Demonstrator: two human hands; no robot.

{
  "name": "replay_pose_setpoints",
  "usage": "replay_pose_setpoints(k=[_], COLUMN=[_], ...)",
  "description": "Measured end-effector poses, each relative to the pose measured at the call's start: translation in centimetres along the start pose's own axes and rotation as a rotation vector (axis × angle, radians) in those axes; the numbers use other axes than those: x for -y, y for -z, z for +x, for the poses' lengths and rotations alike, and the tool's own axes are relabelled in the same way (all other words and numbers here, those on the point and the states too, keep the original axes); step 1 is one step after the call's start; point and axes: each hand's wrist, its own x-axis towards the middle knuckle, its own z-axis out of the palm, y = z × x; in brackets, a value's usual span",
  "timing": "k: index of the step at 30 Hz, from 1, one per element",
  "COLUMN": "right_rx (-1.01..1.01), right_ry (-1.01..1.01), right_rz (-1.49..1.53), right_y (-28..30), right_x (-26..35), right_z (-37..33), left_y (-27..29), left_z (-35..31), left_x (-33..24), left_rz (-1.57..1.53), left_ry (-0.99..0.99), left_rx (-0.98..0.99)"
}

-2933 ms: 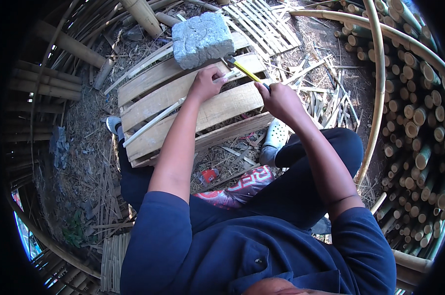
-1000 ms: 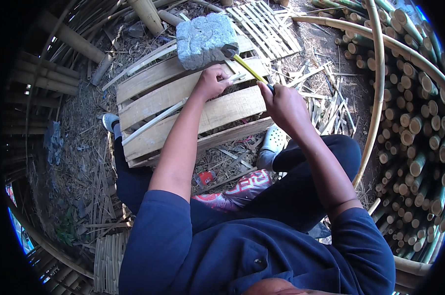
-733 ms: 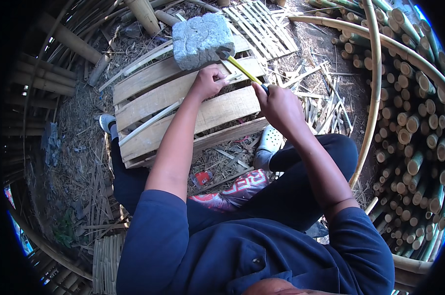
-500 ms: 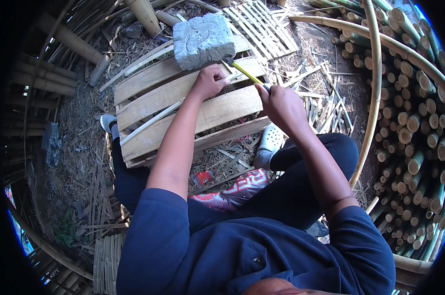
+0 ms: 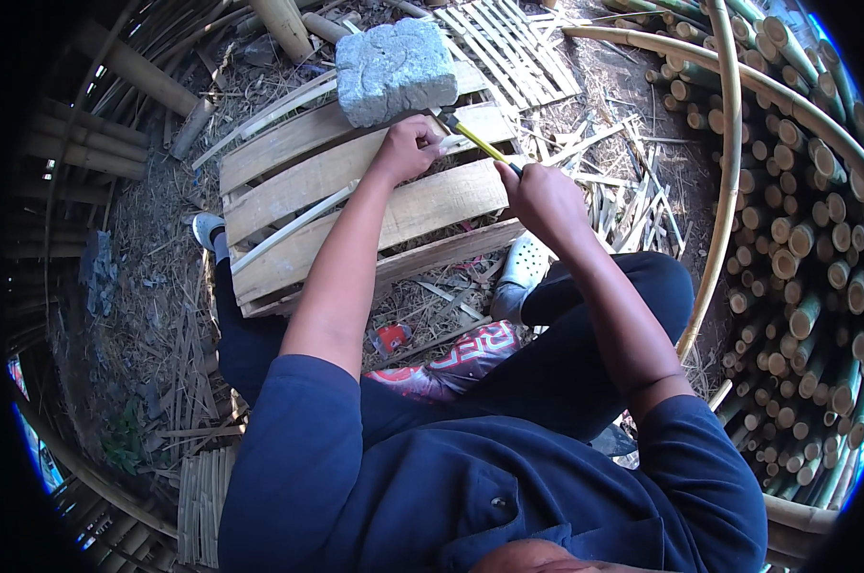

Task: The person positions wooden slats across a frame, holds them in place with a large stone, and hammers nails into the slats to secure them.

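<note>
My left hand is closed on a thin pale bamboo strip; most of the strip runs down and left under my forearm across a slatted wooden crate. Its short end comes out by my fingertips, near the hammer. In my right hand, closed round its grip, is a hammer with a yellow handle and a small dark head. That head lies over the crate's far right part, close to the left fingers. A rough grey stone block rests on the crate just beyond my left hand.
A slatted bamboo panel lies beyond the crate. Stacked bamboo poles fill the right side, behind a bent bamboo pole. Split bamboo scraps litter the ground. A red wrapper lies near my legs.
Both hands keep their holds. My left hand has shifted slightly up and right, and the hammer's head is slightly lower on the crate side. The stone block stays in place.
</note>
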Motion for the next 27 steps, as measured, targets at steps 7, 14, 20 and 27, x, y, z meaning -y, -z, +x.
replay_pose_setpoints(k=[7, 14, 20, 27], right_rx=[0.003, -0.089, -0.039, -0.055], right_ry=[-0.016, 0.066, 0.028, 0.030], right_rz=[-0.020, 0.037, 0.090, 0.040], right_y=[0.1, 0.7, 1.9, 2.4], right_x=[0.1, 0.9, 1.7, 1.7], right_z=[0.1, -0.9, -0.7, -1.4], left_y=[0.3, 0.7, 1.1, 0.7], left_z=[0.2, 0.0, 0.5, -0.4], left_x=[-0.6, 0.0, 0.0, -0.1], left_rz=[-0.045, 0.008, 0.040, 0.053], left_ry=[0.068, 0.000, -0.022, -0.036], left_rx=[0.025, 0.022, -0.012, 0.030])
